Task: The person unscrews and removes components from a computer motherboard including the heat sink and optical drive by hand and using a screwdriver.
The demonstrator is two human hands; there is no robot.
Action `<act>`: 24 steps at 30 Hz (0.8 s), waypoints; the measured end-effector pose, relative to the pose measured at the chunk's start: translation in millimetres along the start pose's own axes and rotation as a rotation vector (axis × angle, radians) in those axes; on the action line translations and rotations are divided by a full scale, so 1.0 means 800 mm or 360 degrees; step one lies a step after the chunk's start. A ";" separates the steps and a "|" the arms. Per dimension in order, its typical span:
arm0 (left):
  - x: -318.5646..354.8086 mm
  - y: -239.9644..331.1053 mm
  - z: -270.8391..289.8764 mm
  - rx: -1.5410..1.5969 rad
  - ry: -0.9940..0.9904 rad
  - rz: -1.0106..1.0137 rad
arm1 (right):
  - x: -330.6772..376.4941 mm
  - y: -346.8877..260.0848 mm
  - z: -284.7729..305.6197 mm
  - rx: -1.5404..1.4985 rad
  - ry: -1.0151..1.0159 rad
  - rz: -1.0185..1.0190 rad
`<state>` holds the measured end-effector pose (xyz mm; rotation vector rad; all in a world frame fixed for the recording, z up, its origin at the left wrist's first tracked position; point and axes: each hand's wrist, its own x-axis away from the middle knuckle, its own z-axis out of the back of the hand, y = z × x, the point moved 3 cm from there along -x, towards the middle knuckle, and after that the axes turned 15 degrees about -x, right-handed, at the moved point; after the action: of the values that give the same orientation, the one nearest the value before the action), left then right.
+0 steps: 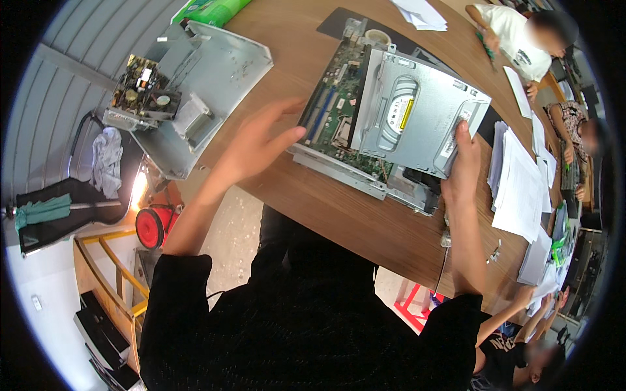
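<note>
A silver optical drive, with a yellow-marked label, is tilted above a green motherboard on the table in front of me. My right hand grips the drive at its right end, thumb on top; the fingers beneath are hidden. My left hand is at the board's left edge, thumb and fingers apart and nothing in it. I cannot tell whether its thumb touches the edge. Under the motherboard lies a metal chassis, its near rim facing me.
A grey metal case panel with a bare circuit board stands at the left. Paper stacks lie to the right, near small screws and a thin screwdriver. Several people sit along the right side. A green packet is at the back.
</note>
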<state>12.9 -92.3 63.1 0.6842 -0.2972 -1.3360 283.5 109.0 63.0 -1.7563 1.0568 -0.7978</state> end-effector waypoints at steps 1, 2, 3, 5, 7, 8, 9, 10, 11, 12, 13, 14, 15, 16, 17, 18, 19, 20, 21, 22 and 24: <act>0.003 -0.008 -0.002 0.0114 -0.0006 0.0051 | -0.001 -0.002 -0.003 0.0099 -0.0008 0.0045; 0.007 -0.016 -0.004 0.0248 0.0086 0.0112 | -0.003 -0.002 -0.007 0.0091 -0.0033 0.0072; 0.010 -0.020 -0.002 0.0248 0.0088 0.0126 | -0.002 -0.003 -0.013 0.0092 -0.0040 0.0060; 0.014 -0.025 0.006 0.0466 0.0099 0.0205 | 0.001 -0.011 -0.030 0.0253 -0.0175 0.0166; 0.009 -0.020 0.012 0.0555 0.0037 0.0229 | 0.004 -0.023 -0.049 0.0259 -0.0175 0.0274; 0.007 -0.018 0.011 0.0641 -0.0034 0.0239 | 0.007 -0.032 -0.057 0.0442 -0.0200 0.0318; 0.003 -0.014 0.012 0.0643 -0.0021 0.0244 | 0.008 -0.044 -0.066 0.0625 -0.0226 0.0369; 0.001 -0.013 0.009 0.0656 -0.0039 0.0250 | 0.006 -0.053 -0.076 0.0720 -0.0267 0.0475; -0.001 -0.014 0.008 0.0669 -0.0060 0.0253 | 0.002 -0.063 -0.086 0.0720 -0.0277 0.0475; 0.000 -0.017 0.009 0.0670 -0.0053 0.0260 | -0.001 -0.074 -0.101 0.0903 -0.0417 0.0507; -0.002 -0.019 0.006 0.0698 -0.0057 0.0224 | -0.002 -0.085 -0.113 0.1095 -0.0537 0.0534; -0.003 -0.020 0.003 0.0727 -0.0063 0.0187 | -0.002 -0.093 -0.126 0.1166 -0.0607 0.0556; -0.002 -0.023 0.000 0.0737 -0.0067 0.0182 | 0.000 -0.099 -0.140 0.1176 -0.0601 0.0554; 0.002 -0.027 -0.001 0.0817 -0.0051 0.0144 | 0.002 -0.102 -0.158 0.1390 -0.0729 0.0591; 0.005 -0.029 -0.003 0.0895 -0.0035 0.0107 | 0.006 -0.100 -0.173 0.1604 -0.0858 0.0627; 0.007 -0.030 -0.007 0.0904 -0.0031 0.0098 | 0.012 -0.100 -0.187 0.1653 -0.0973 0.0710; 0.011 -0.030 -0.011 0.0938 -0.0051 0.0089 | 0.015 -0.098 -0.194 0.1800 -0.1021 0.0755; 0.012 -0.031 -0.012 0.0973 -0.0069 0.0082 | 0.019 -0.095 -0.200 0.1817 -0.1041 0.0756; 0.014 -0.031 -0.013 0.0988 -0.0066 0.0090 | 0.024 -0.089 -0.203 0.1835 -0.1067 0.0743; 0.015 -0.030 -0.014 0.0919 -0.0083 0.0088 | 0.025 -0.085 -0.204 0.1845 -0.1077 0.0732; 0.019 -0.030 -0.014 0.0857 -0.0100 0.0104 | 0.028 -0.078 -0.207 0.1860 -0.1068 0.0766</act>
<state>4.2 -105.2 37.1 1.0707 -0.7397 -1.2217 172.2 41.3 185.3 -0.6125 0.3431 -0.3163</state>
